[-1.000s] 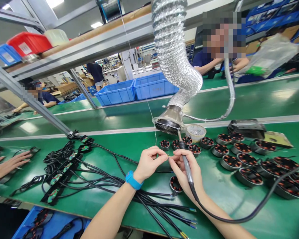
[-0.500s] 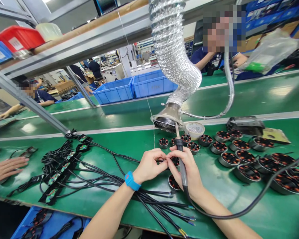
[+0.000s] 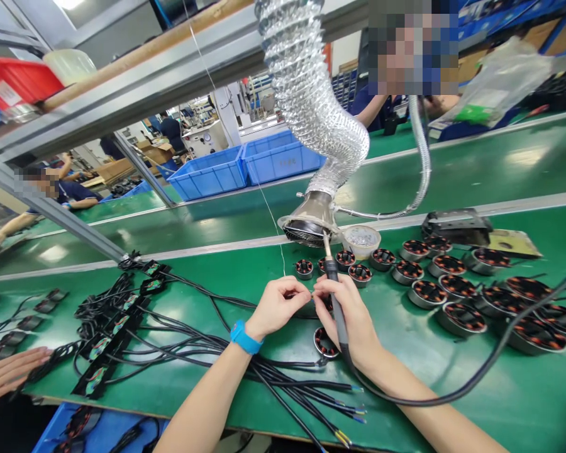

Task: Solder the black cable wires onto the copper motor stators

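My left hand [image 3: 277, 306], with a blue wristband, pinches a thin solder wire [image 3: 270, 211] that runs down from overhead. My right hand [image 3: 349, 319] grips a black soldering iron [image 3: 334, 297] like a pen, tip pointing up and away; its cable trails off to the right. The fingertips of both hands meet over a small round motor stator [image 3: 324, 306] that they mostly hide. Another stator [image 3: 324, 343] lies on the green bench just below my right hand.
A silver fume hose with a funnel mouth [image 3: 310, 225] hangs right behind my hands. Several stators [image 3: 453, 294] lie to the right, black cables with small boards [image 3: 122, 321] to the left. Another person's hand [image 3: 7, 374] rests at far left. Blue bins [image 3: 245, 167] stand behind.
My hands have drawn together over the stator and stayed there. The view has tilted slightly, and the other person's hand at the left has slid lower and closer.
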